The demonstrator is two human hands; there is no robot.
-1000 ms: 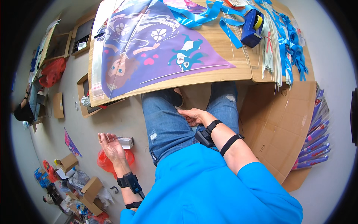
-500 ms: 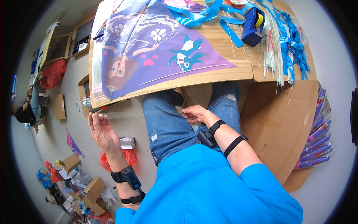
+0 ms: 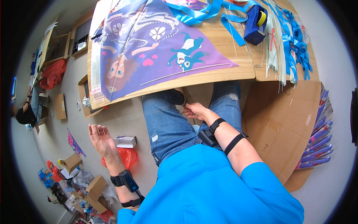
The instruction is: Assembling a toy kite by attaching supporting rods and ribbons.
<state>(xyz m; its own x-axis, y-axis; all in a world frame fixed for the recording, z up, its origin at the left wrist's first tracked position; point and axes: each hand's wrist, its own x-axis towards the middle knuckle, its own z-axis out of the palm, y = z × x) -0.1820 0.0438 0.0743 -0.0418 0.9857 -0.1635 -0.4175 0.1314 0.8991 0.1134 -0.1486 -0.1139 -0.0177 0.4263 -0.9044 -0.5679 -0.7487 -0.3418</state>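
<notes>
Above the floor at the left, my left hand (image 3: 102,142) is raised with the palm up. Its fingers are stretched out, slightly bent, and I see nothing in it. Between my knees, below the table edge, my right hand (image 3: 196,111) points left with fingers bent and tips close together. Whatever they may pinch is too small to make out. Beyond both hands, a purple printed kite (image 3: 156,48) lies flat on the wooden table (image 3: 223,76), with a thin white rod (image 3: 182,73) along its near edge. Neither hand touches the kite.
On the table are a blue tape dispenser (image 3: 256,26), blue ribbon (image 3: 214,9) and bundled white rods (image 3: 275,56). A large cardboard sheet (image 3: 285,127) stands at the right beside packed purple items (image 3: 317,145). A small box (image 3: 125,141) and red bag (image 3: 128,157) lie near my left hand.
My left hand has dropped slightly, with its fingers a little more bent. My right hand has shifted slightly right, and its fingers are closer together. The kite has stayed put.
</notes>
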